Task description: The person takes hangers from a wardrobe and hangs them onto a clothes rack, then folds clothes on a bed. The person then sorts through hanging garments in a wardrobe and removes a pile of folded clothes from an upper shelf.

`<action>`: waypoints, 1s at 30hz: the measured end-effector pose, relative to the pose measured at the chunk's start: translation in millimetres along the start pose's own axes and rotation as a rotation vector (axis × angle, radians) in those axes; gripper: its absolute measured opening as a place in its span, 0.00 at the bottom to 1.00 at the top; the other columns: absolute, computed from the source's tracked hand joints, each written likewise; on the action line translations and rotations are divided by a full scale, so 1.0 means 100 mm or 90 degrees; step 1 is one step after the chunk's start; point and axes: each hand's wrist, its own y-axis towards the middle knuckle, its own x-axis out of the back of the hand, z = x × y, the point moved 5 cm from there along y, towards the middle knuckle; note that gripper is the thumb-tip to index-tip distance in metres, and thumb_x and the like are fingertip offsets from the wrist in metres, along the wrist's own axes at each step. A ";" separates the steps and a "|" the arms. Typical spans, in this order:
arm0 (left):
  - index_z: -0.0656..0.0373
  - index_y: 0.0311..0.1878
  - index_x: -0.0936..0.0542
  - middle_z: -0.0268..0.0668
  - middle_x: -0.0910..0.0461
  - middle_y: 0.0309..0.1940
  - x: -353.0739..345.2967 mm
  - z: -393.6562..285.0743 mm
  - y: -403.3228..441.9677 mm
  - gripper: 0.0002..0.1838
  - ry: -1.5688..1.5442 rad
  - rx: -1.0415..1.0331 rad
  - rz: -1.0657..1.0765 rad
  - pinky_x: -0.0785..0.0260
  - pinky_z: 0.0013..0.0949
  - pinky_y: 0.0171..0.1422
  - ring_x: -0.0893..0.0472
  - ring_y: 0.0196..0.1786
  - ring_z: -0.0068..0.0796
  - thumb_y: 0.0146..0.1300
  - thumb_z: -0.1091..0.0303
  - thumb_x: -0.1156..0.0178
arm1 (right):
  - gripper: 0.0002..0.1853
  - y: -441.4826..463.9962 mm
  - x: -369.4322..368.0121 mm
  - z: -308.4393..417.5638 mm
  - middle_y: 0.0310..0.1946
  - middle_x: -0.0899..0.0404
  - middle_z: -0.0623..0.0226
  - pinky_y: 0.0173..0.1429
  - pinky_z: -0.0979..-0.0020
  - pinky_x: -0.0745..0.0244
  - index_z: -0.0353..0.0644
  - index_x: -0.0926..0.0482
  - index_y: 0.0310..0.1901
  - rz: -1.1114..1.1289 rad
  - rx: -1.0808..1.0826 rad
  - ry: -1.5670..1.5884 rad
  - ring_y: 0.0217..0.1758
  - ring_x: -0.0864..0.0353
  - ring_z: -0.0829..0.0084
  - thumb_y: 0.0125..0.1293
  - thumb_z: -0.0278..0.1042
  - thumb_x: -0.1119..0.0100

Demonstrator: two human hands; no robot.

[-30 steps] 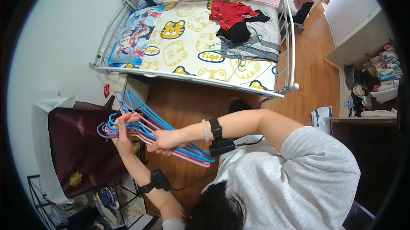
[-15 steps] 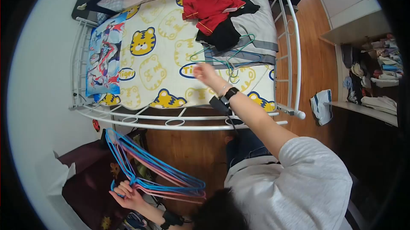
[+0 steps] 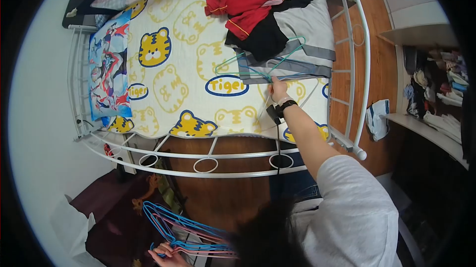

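Note:
In the head view my left hand (image 3: 167, 256) is at the bottom edge, its fingers curled round the hooks of a bunch of blue and pink clothes hangers (image 3: 191, 235). My right hand (image 3: 279, 90) reaches over the bed and pinches at the hook end of a green clothes hanger (image 3: 295, 53). A blue and a white hanger lie together with the green one, and I cannot tell how many of them the fingers hold. Just behind them is a pile of clothes, a red garment (image 3: 243, 1) over a black one (image 3: 260, 39).
A white metal rail (image 3: 233, 174) runs along the bed's near side. The tiger-print sheet (image 3: 191, 103) carries a patterned pillow (image 3: 109, 68) at the left and a folded grey blanket (image 3: 310, 51) at the right. On the floor a plastic bag (image 3: 378, 119) stands near an open wardrobe (image 3: 421, 120).
My right hand has moved right to the hangers on the bed and closed at their hooks. The left hand has gone lower with its bunch. The view has shifted.

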 end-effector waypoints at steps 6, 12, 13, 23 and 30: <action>0.53 0.14 0.36 0.31 0.40 0.09 0.00 0.17 0.12 0.24 -0.083 0.017 0.095 0.41 0.29 0.32 0.37 0.18 0.27 0.68 0.58 0.59 | 0.09 -0.98 -0.19 0.66 0.23 0.24 0.64 0.13 0.75 0.45 0.37 0.28 0.35 0.126 0.074 -0.284 0.11 0.38 0.80 0.61 0.34 0.51; 0.51 0.15 0.39 0.30 0.46 0.06 -0.17 0.29 0.14 0.24 -0.073 -0.023 0.062 0.44 0.25 0.33 0.43 0.15 0.22 0.70 0.57 0.62 | 0.19 -1.51 -0.17 1.53 0.23 0.20 0.61 0.20 0.75 0.37 0.32 0.27 0.44 0.163 0.155 -0.482 0.15 0.28 0.78 0.65 0.42 0.54; 0.52 0.15 0.40 0.30 0.46 0.06 -0.17 0.31 0.13 0.24 -0.102 -0.013 0.069 0.41 0.26 0.35 0.41 0.15 0.23 0.70 0.56 0.62 | 0.19 -1.50 -0.11 1.68 0.22 0.21 0.61 0.21 0.75 0.36 0.32 0.27 0.44 0.117 0.212 -0.490 0.16 0.26 0.76 0.66 0.43 0.54; 0.52 0.12 0.42 0.32 0.44 0.07 -0.12 0.54 0.20 0.27 -0.074 -0.022 0.137 0.37 0.33 0.43 0.38 0.19 0.26 0.70 0.56 0.65 | 0.20 -1.57 0.18 2.12 0.16 0.23 0.60 0.26 0.71 0.31 0.35 0.23 0.39 0.177 0.350 -0.659 0.17 0.22 0.71 0.66 0.46 0.56; 0.53 0.13 0.41 0.32 0.44 0.08 -0.07 0.55 0.14 0.26 -0.110 -0.030 0.139 0.40 0.31 0.40 0.38 0.19 0.25 0.70 0.58 0.65 | 0.15 -2.18 0.08 2.84 0.11 0.29 0.68 0.20 0.75 0.36 0.37 0.23 0.33 0.020 0.554 -0.569 0.14 0.29 0.80 0.66 0.41 0.52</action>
